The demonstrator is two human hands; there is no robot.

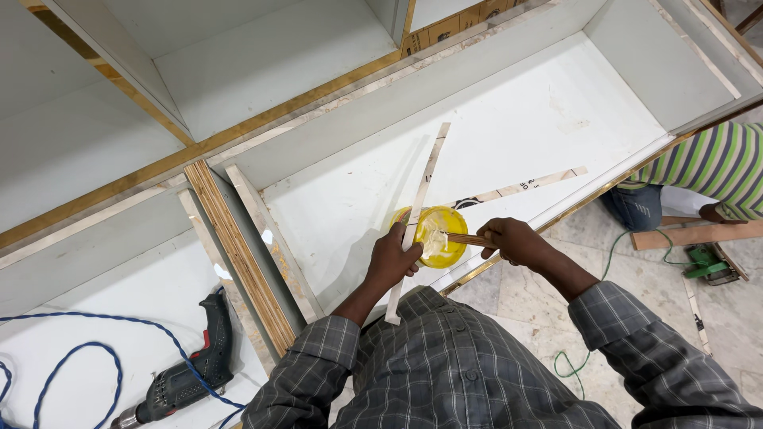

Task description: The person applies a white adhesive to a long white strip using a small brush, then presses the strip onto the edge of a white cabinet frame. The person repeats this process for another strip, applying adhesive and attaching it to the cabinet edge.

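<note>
left hand [392,260] grips a laminate strip [419,208]; right hand [509,239] grips a stick [467,238] over yellow tub [443,230].

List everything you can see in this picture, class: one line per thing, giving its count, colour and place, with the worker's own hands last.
Long strip: one, pale, held across the yellow tub, over the white panel.
Tub: one, yellow, round, on the white panel under the strip.
Stick: one, brown, its tip over the tub.
Second strip: one, pale, flat on the white panel.
Cabinet panel: one, white, centre.
Drill: one, dark grey and red, lower left.
Cable: one, blue, looped by the drill.
Other person: one, striped green shirt, right edge.
Green tool: one, on the floor at right.
Left hand: holds the long strip.
Right hand: holds the stick.
</note>
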